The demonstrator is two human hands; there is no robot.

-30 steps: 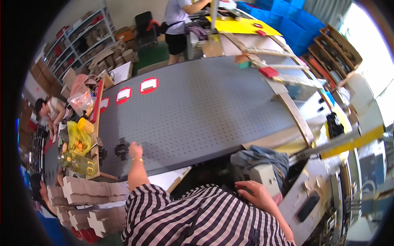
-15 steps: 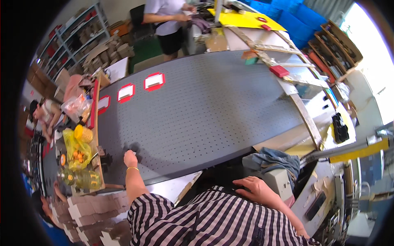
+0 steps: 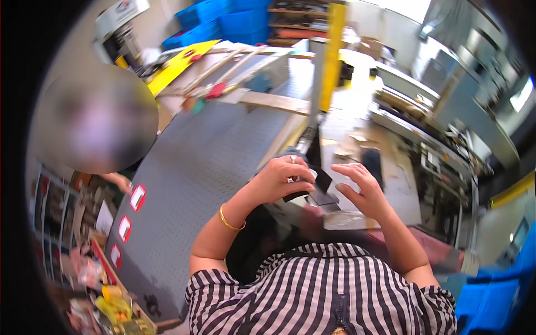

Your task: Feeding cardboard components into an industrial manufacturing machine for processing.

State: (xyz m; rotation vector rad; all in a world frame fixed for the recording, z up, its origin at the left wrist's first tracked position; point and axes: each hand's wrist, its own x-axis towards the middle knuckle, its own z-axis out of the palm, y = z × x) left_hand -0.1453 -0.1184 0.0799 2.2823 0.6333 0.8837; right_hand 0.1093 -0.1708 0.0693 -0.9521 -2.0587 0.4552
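My left hand (image 3: 283, 181), with a gold bracelet at the wrist, is raised before my chest. Its fingers are curled round a small white and black piece that they partly cover. Facing it, my right hand (image 3: 363, 188) has its fingers stretched out and apart, with nothing seen in them. Between the hands shows a dark flat piece (image 3: 322, 183); whether it joins the held piece I cannot tell. Below them is a light worktop (image 3: 399, 204). To the left stretches a grey perforated table (image 3: 195, 151).
White pieces with red edges (image 3: 124, 229) lie along the table's left side. Another person's hand (image 3: 120, 181) is close to the farthest one. A yellow post (image 3: 333, 56) rises ahead, with machine rails (image 3: 413, 120) at right. Blue bins (image 3: 483, 301) stand lower right.
The view has swung right. My left hand has left the grey table and come up before my chest; my right hand has risen opposite it. Another person's hand now reaches the table's edge.
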